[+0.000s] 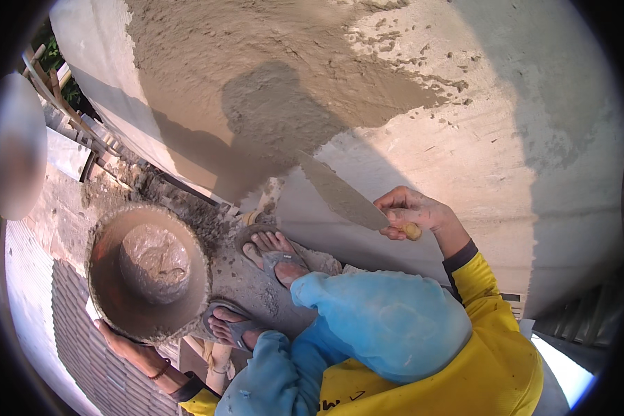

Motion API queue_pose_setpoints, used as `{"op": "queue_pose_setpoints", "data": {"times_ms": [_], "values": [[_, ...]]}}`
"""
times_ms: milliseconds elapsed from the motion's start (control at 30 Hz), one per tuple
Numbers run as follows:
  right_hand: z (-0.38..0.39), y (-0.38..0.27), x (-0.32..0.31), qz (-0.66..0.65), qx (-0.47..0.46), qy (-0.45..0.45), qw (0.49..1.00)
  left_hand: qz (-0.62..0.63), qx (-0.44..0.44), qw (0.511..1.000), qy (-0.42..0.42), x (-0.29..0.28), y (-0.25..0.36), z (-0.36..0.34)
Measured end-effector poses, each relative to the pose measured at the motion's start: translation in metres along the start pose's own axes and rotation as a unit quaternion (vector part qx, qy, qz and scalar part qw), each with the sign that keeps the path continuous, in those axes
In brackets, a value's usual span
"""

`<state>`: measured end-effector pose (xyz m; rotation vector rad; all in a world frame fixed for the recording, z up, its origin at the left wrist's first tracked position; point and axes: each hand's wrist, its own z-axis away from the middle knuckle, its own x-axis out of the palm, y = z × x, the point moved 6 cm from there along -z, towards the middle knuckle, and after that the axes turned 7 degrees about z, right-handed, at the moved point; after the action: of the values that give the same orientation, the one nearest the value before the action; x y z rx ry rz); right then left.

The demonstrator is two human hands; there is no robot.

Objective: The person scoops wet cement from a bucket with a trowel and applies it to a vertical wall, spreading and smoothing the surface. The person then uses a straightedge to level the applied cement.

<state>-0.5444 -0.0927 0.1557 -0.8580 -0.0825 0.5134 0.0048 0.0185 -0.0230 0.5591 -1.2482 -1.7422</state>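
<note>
My right hand (pixel 410 211) is closed round the handle of a pointed trowel (pixel 341 194), and the yellowish end of the handle pokes out below my fingers. The grey, mortar-smeared blade points up and left, its tip by the edge of wet mortar (pixel 208 41) spread over the pale wall (pixel 451 145). On the left is a round, mortar-caked bucket (pixel 104 277), tilted so its mouth faces me, with wet mortar (pixel 156 263) inside. My left hand (pixel 128 351) grips the bucket's near-left side, its fingers partly hidden by the bucket.
My sandalled feet (pixel 274 256) stand on a narrow, mortar-strewn ledge (pixel 239 288) between bucket and wall. Below on the left lies a corrugated roof (pixel 83 340). Bamboo poles (pixel 218 364) show under the ledge. A blurred oval patch (pixel 15 145) covers the far left.
</note>
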Motion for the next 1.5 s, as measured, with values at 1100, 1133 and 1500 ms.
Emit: {"op": "queue_pose_setpoints", "data": {"times_ms": [1100, 1133, 1500], "values": [[0.097, -0.080, -0.063, 0.532, 0.027, 0.560, 0.634, -0.090, 0.040, 0.992, 0.083, 0.021, 0.020, 0.023], [0.099, -0.086, -0.056, 0.545, -0.003, 0.532, 0.649, -0.078, 0.034, 0.994, 0.070, 0.020, 0.018, 0.022], [0.005, 0.022, 0.023, 0.046, 0.043, -0.162, 0.985, -0.032, 0.006, 0.999, 0.031, 0.008, 0.005, 0.003]]}}
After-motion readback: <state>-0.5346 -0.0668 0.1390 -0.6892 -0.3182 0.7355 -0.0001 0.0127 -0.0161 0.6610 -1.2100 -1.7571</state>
